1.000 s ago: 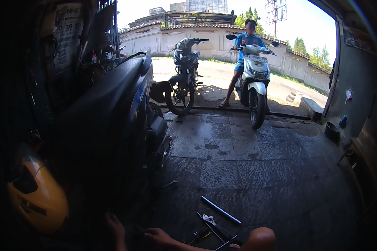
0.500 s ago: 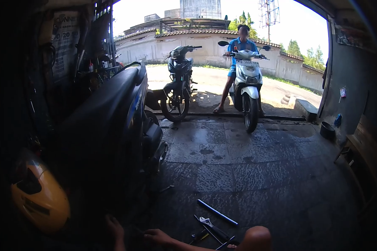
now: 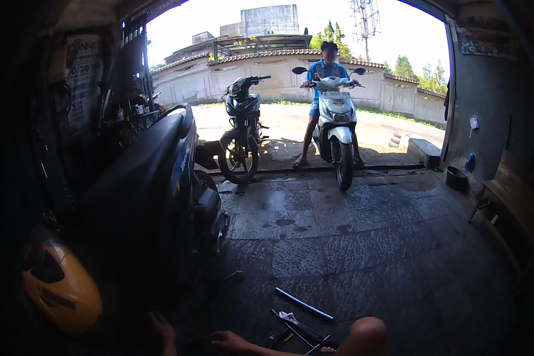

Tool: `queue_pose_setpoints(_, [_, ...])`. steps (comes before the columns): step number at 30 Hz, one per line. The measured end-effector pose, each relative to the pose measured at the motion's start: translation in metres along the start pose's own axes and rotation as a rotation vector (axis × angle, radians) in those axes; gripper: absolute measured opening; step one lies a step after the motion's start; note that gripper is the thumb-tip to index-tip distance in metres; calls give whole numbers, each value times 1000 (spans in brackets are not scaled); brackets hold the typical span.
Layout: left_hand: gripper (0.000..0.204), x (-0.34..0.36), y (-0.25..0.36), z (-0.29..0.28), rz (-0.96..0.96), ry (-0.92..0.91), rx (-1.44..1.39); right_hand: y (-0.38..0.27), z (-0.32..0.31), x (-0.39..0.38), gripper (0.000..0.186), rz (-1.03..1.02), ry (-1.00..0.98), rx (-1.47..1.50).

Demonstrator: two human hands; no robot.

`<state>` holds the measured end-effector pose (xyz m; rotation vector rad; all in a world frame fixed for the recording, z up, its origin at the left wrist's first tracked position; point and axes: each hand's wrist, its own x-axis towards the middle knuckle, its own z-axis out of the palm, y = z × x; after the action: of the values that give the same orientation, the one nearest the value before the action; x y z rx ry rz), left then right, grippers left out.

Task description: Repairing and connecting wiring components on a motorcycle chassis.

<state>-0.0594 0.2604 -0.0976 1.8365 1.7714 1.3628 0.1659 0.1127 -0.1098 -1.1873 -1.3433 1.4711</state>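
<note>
Head view: printed plate [image 3: 334, 95] on the white scooter [image 3: 340, 135]. Left hand [image 3: 162, 328] and right hand [image 3: 231, 342] are murky, can't make out the fingers' [image 3: 218, 336] spread or grip; wrench [image 3: 289, 318] is on the floor [image 3: 409, 302], right of both.

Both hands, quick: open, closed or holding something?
Left hand: too dark to tell; no held thing visible.
Right hand: also too dark to tell; no held thing visible.

Three motorbikes [image 3: 160, 139] [image 3: 241, 110] [image 3: 338, 132], one near left, two far; one rider [image 3: 327, 68], far; two hands [image 3: 162, 328] [image 3: 230, 342], near; one adjustable wrench [image 3: 289, 318], near; one yellow shell [image 3: 68, 288], near left.
</note>
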Motion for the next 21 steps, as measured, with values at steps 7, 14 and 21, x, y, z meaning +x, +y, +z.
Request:
queue_pose_setpoints(7, [32,-5,17,-4,-41,-76,14,7,3,-1,39,42,24,45])
queue_pose_setpoints(14, [34,-6,26,-14,-39,-54,25,-26,-2,-14,37,16,13,-28])
queue_pose_setpoints(21, [32,-6,23,-13,-20,-61,24,-27,-3,-14,38,83,-11,55])
